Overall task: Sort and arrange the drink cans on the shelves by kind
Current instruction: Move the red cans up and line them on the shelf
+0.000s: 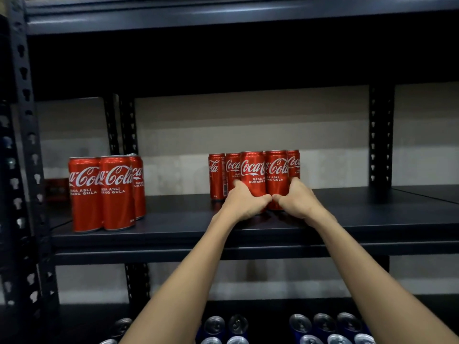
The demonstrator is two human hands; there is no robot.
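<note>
Both hands, left hand (244,201) and right hand (296,201), grip the middle cluster of red cans (253,173) on the dark shelf (173,234). Another red cluster (104,192) stands well left

Cans on two shelves, with two hands at the middle group.

Three cans (104,192) are set close together at the left end of the middle shelf (173,232), near its front edge. A bigger group of cans (253,175) is set near the middle of the same shelf, farther back, well apart from the left group. In this group two cans are placed in front and three more behind them. The left hand (244,201) is wrapped round the front left can, and the right hand (296,199) round the front right can; the two thumbs nearly meet low down between them. On the lower shelf (82,319), more cans (325,326) are stood in rows, seen from above, under the arms.
</note>
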